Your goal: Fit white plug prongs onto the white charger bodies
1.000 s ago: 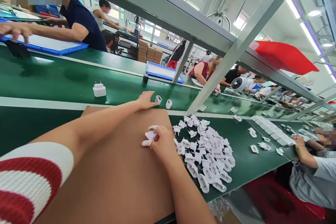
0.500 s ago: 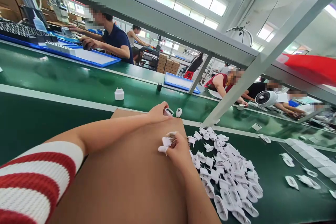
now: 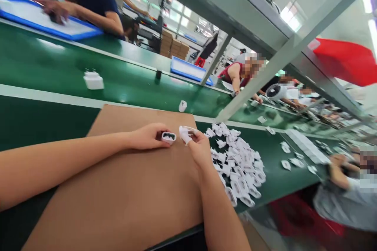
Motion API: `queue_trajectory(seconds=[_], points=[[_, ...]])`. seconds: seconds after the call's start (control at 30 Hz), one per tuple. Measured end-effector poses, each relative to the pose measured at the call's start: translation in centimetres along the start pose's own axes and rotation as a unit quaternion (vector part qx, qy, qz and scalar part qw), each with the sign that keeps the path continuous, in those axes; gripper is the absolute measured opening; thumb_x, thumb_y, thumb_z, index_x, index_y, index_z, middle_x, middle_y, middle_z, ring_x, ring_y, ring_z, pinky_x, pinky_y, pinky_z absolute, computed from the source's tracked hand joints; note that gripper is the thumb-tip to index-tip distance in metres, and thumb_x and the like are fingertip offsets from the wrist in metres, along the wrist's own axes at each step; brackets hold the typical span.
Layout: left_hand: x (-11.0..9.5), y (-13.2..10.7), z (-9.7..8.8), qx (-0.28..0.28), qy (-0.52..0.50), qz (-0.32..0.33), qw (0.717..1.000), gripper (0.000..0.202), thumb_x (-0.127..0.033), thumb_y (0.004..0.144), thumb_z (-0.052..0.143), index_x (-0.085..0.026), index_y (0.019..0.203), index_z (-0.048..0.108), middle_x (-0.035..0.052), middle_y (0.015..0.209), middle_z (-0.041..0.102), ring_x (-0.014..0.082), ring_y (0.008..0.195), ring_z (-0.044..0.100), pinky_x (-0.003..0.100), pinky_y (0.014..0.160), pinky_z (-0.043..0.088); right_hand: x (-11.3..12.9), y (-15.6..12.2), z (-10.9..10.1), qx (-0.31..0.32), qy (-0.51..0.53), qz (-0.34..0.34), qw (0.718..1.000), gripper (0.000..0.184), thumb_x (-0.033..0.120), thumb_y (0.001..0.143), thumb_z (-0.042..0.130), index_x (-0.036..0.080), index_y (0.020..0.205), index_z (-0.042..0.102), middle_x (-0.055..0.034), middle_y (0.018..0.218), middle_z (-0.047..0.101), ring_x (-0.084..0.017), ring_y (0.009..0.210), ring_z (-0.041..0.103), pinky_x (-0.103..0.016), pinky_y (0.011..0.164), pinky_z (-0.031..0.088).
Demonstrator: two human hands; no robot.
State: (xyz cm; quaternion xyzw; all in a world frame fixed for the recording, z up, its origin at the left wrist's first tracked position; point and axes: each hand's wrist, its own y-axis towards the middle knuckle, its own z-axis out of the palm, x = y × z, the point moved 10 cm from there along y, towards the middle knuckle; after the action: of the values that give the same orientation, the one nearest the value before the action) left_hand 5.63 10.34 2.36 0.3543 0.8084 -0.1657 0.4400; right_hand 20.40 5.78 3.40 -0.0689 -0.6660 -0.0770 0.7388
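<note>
My left hand (image 3: 149, 136) is closed round a white charger shell (image 3: 169, 137), its open end facing me, above a brown cardboard sheet (image 3: 123, 188). Just to its right, my right hand (image 3: 198, 146) pinches a small white plug insert (image 3: 185, 133); white finger cots cover its fingertips. The two parts are a few centimetres apart. A heap of white plug inserts (image 3: 238, 164) lies on the green table beside my right hand.
A white shell (image 3: 182, 106) and a finished white charger (image 3: 93, 80) sit on the green conveyor belt (image 3: 59, 70) beyond the cardboard. A metal frame post (image 3: 265, 70) slants across. Other people work at blue trays (image 3: 188, 70) opposite and at my right.
My left hand took a white shell from the belt and drew it back over the cardboard, close to my right hand. The charger on the belt has shifted left in view.
</note>
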Motion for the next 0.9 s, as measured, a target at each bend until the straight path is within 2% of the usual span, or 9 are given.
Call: queue_trajectory(seconds=[0.1,0.23,0.4,0.5,0.6,0.7,0.77,0.83,0.9], points=[[0.1,0.8,0.2,0.005,0.018,0.021,1.000,0.039,-0.051,0.084,0.071,-0.020,0.108,0.071,0.0030,0.103,0.071,0.0203,0.092,0.065,0.028,0.080,0.049,-0.6,0.7,0.3,0.032,0.042,0.034,0.998,0.036,0.042,0.064,0.086,0.018,0.089,0.077,-0.0014,0.082,0.073,-0.012,0.070,0.058,-0.027,0.072,0.049],[-0.4,1.2,0.8,-0.002,0.051,0.053,0.997,0.048,-0.058,0.081,0.074,-0.024,0.114,0.073,0.0029,0.104,0.070,0.0213,0.094,0.065,0.027,0.080,0.050,-0.9,1.0,0.2,0.038,0.054,0.045,0.997,0.034,0.039,0.064,0.088,0.019,0.089,0.077,-0.0016,0.087,0.074,-0.012,0.072,0.059,-0.025,0.070,0.049],[-0.6,1.1,0.7,-0.018,0.049,0.053,0.997,0.047,-0.063,0.082,0.068,-0.023,0.104,0.077,0.0051,0.098,0.070,0.0208,0.087,0.064,0.026,0.075,0.050,0.8,0.3,-0.5,-0.001,-0.026,-0.036,0.999,0.037,0.037,0.065,0.089,0.021,0.095,0.075,-0.0045,0.097,0.075,-0.017,0.084,0.067,-0.028,0.070,0.054],[-0.8,1.1,0.7,-0.020,0.047,0.055,0.997,0.047,-0.064,0.081,0.068,-0.022,0.100,0.078,0.0048,0.094,0.068,0.0195,0.083,0.063,0.025,0.073,0.049,1.6,-0.1,0.2,0.025,-0.048,-0.066,0.996,0.034,0.040,0.071,0.085,0.022,0.097,0.073,-0.0042,0.098,0.074,-0.017,0.083,0.069,-0.031,0.074,0.058],[-0.9,1.1,0.6,-0.023,0.036,0.059,0.997,0.046,-0.064,0.079,0.070,-0.021,0.095,0.078,0.0043,0.089,0.066,0.0184,0.079,0.062,0.026,0.072,0.049,1.8,-0.3,0.8,0.057,-0.014,-0.065,0.996,0.034,0.041,0.072,0.084,0.022,0.097,0.069,-0.0041,0.098,0.074,-0.018,0.085,0.070,-0.035,0.079,0.060],[-0.9,1.1,0.5,-0.027,0.034,0.056,0.997,0.046,-0.064,0.077,0.072,-0.021,0.092,0.077,0.0038,0.087,0.065,0.0184,0.078,0.061,0.026,0.073,0.049,3.1,-0.5,0.7,0.048,-0.061,-0.123,0.989,0.027,0.040,0.077,0.080,0.021,0.090,0.067,-0.0050,0.098,0.072,-0.018,0.089,0.068,-0.036,0.086,0.058],[-0.8,1.2,0.5,-0.026,0.038,0.053,0.998,0.046,-0.065,0.076,0.073,-0.021,0.091,0.077,0.0039,0.088,0.065,0.0190,0.079,0.061,0.026,0.074,0.049,4.0,-0.9,0.3,0.012,-0.134,-0.165,0.977,0.026,0.039,0.083,0.075,0.022,0.101,0.069,-0.0067,0.108,0.071,-0.018,0.094,0.067,-0.034,0.090,0.056],[-0.7,1.2,0.7,-0.021,0.039,0.052,0.998,0.046,-0.064,0.077,0.072,-0.021,0.092,0.076,0.0043,0.091,0.065,0.0195,0.082,0.061,0.026,0.074,0.048,4.4,-1.2,-0.1,-0.016,-0.188,-0.181,0.965,0.037,0.037,0.087,0.071,0.023,0.121,0.065,-0.0077,0.119,0.069,-0.017,0.097,0.066,-0.033,0.092,0.055],[-0.7,1.2,0.9,-0.009,0.034,0.057,0.998,0.044,-0.062,0.080,0.070,-0.021,0.093,0.076,0.0044,0.092,0.065,0.0194,0.083,0.061,0.026,0.074,0.048,4.3,-1.4,0.3,0.000,-0.231,-0.188,0.955,0.039,0.034,0.088,0.071,0.024,0.125,0.064,-0.0065,0.116,0.071,-0.018,0.098,0.066,-0.034,0.092,0.055]])
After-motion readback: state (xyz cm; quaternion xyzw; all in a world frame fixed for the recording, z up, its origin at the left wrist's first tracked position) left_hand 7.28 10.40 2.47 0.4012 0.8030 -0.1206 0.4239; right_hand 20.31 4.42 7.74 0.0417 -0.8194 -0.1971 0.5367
